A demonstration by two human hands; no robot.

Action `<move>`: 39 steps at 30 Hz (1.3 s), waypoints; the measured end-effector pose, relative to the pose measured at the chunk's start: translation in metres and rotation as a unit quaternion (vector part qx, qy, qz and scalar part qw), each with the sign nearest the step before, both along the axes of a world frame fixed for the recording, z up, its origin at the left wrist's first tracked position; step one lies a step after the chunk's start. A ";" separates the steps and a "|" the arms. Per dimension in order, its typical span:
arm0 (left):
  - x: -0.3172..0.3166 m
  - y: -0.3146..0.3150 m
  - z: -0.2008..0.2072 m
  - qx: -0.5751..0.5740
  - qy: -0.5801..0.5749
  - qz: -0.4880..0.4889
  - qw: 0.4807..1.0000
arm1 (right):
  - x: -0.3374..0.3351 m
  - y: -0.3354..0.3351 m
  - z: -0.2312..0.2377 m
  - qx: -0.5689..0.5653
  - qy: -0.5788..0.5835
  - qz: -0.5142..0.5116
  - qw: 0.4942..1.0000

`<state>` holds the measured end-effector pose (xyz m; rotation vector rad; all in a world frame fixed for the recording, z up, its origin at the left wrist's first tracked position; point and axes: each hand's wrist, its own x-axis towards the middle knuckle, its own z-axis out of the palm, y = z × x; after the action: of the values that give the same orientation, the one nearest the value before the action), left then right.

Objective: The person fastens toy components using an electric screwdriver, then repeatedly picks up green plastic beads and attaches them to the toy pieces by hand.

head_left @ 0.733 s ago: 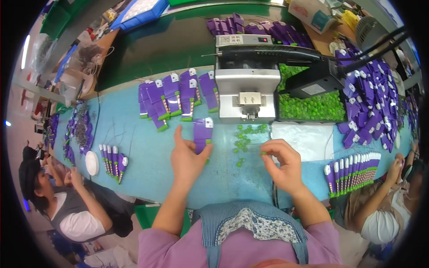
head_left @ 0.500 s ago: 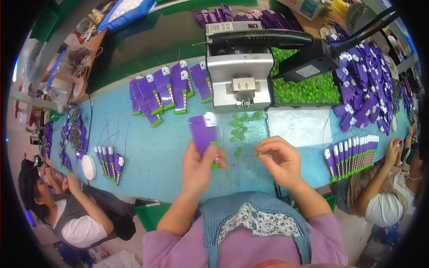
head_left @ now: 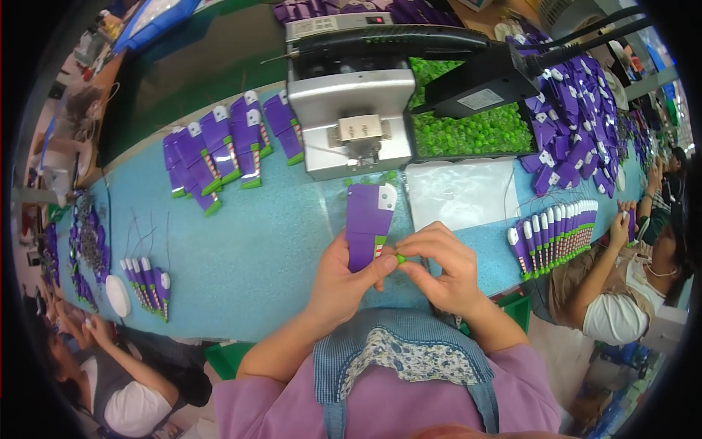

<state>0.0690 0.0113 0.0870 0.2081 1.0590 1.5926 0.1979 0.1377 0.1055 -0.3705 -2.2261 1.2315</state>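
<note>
My left hand (head_left: pixel 338 287) grips the lower end of a flat purple plastic piece (head_left: pixel 367 218) and keeps it upright. The piece has a white corner with a hole at its top right and a green and striped strip along its right edge. Close beside that lower end, my right hand (head_left: pixel 447 272) pinches a small round green part (head_left: pixel 400 258) between thumb and fingertips. Fingers hide the piece's bottom, so I cannot tell whether the green part touches it. A few loose green parts (head_left: pixel 369 178) lie behind the piece.
A metal bench machine (head_left: pixel 358 99) stands ahead, beside a black tray of green parts (head_left: pixel 468 137) and a white sheet (head_left: pixel 461 192). Purple pieces lie in a left group (head_left: pixel 194 154), a right heap (head_left: pixel 574 135) and a right row (head_left: pixel 556 234). Co-workers sit on both sides.
My left hand has brought the purple piece rightward, next to my right hand. The two hands are now together, and the whole view has shifted a little.
</note>
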 end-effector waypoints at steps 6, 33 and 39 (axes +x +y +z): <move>-0.003 0.004 0.000 0.029 0.066 -0.021 0.997 | 0.022 0.051 -0.016 0.142 -0.080 -0.166 0.973; 0.020 -0.001 -0.002 0.126 0.186 0.080 0.971 | 0.013 0.017 -0.001 -0.136 -0.015 0.028 0.990; 0.022 0.000 -0.005 0.113 0.193 0.107 0.969 | 0.012 0.010 -0.009 -0.163 -0.024 0.014 0.986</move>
<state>0.0912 0.0117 0.0824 0.5936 1.2257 1.9192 0.2099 0.1475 0.0968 -0.5010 -2.0743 1.6212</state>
